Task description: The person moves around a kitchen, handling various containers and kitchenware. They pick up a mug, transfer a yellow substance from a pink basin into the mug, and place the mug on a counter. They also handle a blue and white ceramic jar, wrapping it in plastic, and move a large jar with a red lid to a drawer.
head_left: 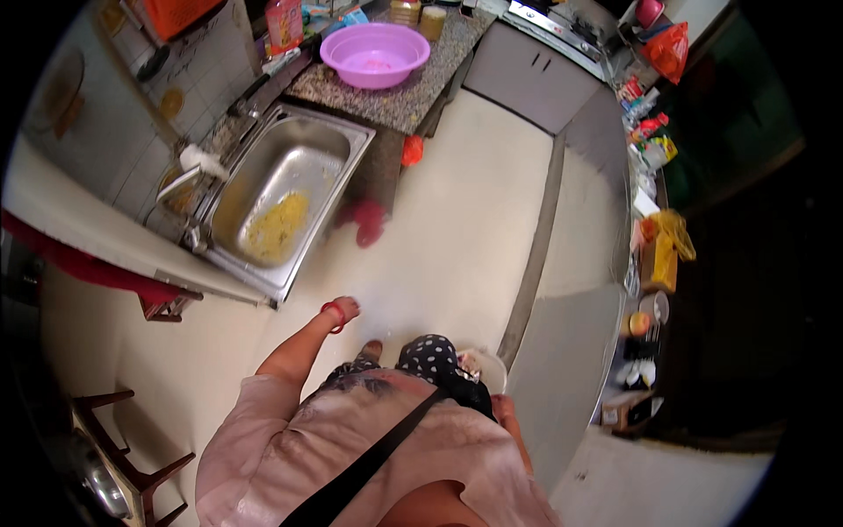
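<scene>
"Evenly lit?"
"No: the pale floor is bright, the far right nearly black."
"Glare?"
"Soft shine on the steel sink."
"Distortion?"
"Straight edges bow towards a dark round rim."

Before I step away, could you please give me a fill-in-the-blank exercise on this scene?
1. The left hand has a red bracelet around its ____.
2. The hand nearer the white container is the ____ one.
3. Yellow bits lie in the metal ____.
4. The basin on the speckled counter is ____.

Missing words: wrist; right; sink; purple.
</scene>
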Tool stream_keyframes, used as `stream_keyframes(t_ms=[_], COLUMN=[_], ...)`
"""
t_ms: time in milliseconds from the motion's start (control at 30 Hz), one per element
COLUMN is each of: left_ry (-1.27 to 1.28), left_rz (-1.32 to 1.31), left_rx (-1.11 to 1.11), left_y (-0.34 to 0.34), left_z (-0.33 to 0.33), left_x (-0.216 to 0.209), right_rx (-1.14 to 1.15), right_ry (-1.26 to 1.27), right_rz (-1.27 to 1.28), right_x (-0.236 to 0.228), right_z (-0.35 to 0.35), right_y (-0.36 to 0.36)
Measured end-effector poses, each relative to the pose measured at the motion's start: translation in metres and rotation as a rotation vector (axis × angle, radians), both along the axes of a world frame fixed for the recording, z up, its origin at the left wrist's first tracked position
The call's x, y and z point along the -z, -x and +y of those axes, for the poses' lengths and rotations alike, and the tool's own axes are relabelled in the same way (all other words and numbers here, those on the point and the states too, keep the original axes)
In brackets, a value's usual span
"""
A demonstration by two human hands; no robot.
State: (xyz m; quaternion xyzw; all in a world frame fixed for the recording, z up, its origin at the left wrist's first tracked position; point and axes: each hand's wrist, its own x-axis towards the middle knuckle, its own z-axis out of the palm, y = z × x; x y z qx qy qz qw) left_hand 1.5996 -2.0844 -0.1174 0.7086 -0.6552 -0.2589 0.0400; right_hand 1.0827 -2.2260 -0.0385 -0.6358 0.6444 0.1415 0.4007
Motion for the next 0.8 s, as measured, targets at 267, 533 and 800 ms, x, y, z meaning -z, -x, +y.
stream_keyframes(t_ms=[267,533,800], left_ry=[0.096,-0.807,-0.408], left_rz=[0.420,0.145,0.552], left_rx=[-0.634,-0.408,-0.859], left_y=[-0.042,-0.017,-0.046], left_z=[-0.206,-0.184,-0.289], left_x=[-0.001,0.075,0.096], right_rx=[-0.233,-0.128,-0.604], right_ry=[-0.037,-0.261,0.180], right_rz=[0.110,0.010,-0.335], right_x=[0.085,0.105,0.050], right_z=[-0.213,-0.553,-0.805], right_y=[-0.007,-0.073,-0.389])
